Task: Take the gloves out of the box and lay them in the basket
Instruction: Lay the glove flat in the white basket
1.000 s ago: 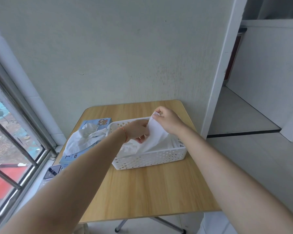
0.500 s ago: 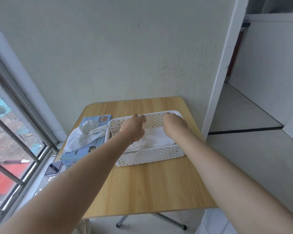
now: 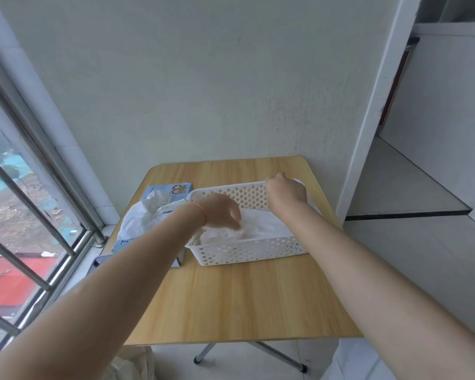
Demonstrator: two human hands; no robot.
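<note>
Head view: crumpled translucent white gloves (image 3: 258,229) fill the basket (image 3: 247,252); hands' finger positions unclear.

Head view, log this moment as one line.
left hand: over gloves in basket | right hand: at far rim | glove box: gloves spilling out, left of basket

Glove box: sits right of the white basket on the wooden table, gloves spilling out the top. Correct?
Not quite. The head view shows the glove box to the left of the white basket, on the window side, not the right. The rest holds: both stand on the wooden table, and white gloves spill out of the box's top.
</note>
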